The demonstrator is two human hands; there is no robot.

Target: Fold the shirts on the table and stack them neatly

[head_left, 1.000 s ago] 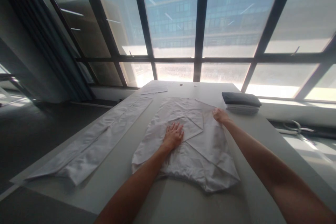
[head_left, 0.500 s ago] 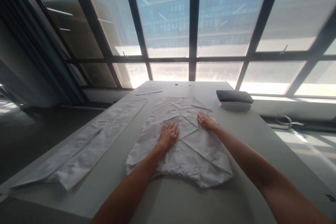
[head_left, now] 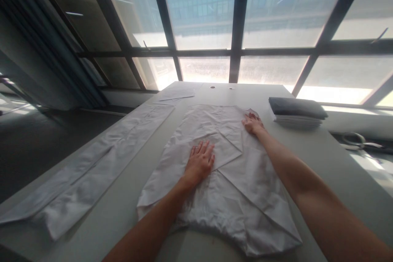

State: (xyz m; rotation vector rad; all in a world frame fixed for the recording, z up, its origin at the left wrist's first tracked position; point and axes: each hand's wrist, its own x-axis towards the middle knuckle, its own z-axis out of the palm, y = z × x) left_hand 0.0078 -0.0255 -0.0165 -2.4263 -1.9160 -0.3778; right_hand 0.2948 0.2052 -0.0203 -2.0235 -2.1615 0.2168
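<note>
A white garment [head_left: 227,188] lies spread on the white table [head_left: 123,208], with creases and a pointed folded flap [head_left: 227,151] across its middle. My left hand [head_left: 200,159] rests flat on the cloth beside that flap, fingers spread. At the far right edge of the garment, my right hand [head_left: 253,123] lies palm down with its fingers stretched over the cloth near the corner. Neither hand visibly grips anything. The exact kind of garment cannot be made out.
Left of the garment lies a long white piece of cloth [head_left: 101,159], reaching toward the near edge. A folded stack with dark cloth on top [head_left: 297,107] stands at the back right. Large windows [head_left: 202,12] rise behind the table; a dark curtain [head_left: 55,41] hangs at left.
My right hand has slid farther away along the garment toward its far right corner. The left hand stays flat on the cloth. The view has come closer and tilted down.
</note>
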